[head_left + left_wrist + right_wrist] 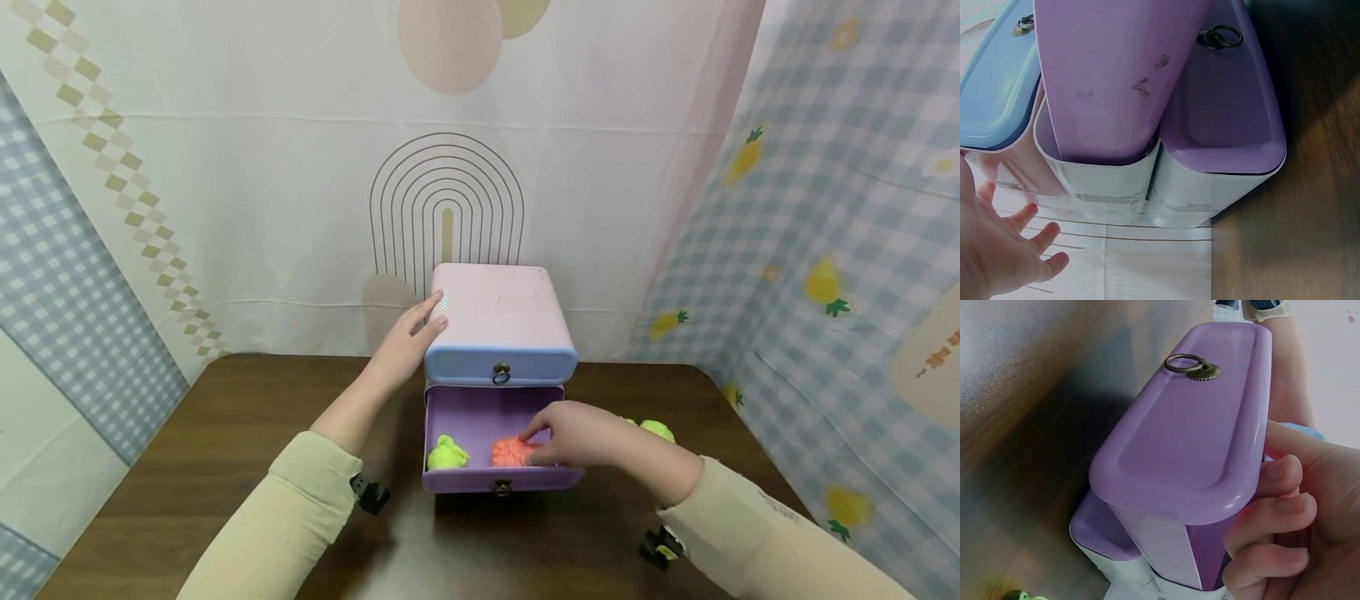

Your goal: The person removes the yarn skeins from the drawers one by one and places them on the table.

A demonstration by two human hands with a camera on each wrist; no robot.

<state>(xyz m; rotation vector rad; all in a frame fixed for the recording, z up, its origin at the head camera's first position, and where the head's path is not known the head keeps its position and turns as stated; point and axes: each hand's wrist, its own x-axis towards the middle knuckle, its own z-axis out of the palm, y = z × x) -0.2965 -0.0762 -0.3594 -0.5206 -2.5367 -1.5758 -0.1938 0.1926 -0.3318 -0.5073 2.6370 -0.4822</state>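
Note:
A small drawer cabinet with a pink top (491, 304) stands on the table. Its purple middle drawer (457, 408) is pulled out, holding a lime-green yarn-like ball (447, 453) at left and an orange yarn-like ball (511, 452) at the front. My right hand (581, 433) reaches into the drawer, thumb and index finger pinching the orange ball's right side. The right wrist view shows its other fingers (1269, 512) curled beside the drawer; the ball is hidden there. My left hand (401, 350) rests against the cabinet's upper left edge, fingers extended.
The blue top drawer (465, 365) and the purple bottom drawer (1225, 106) are closed. More lime-green balls (657, 430) lie on the brown table (300, 467) right of the cabinet, partly behind my right forearm. A patterned cloth (300, 208) hangs close behind the cabinet.

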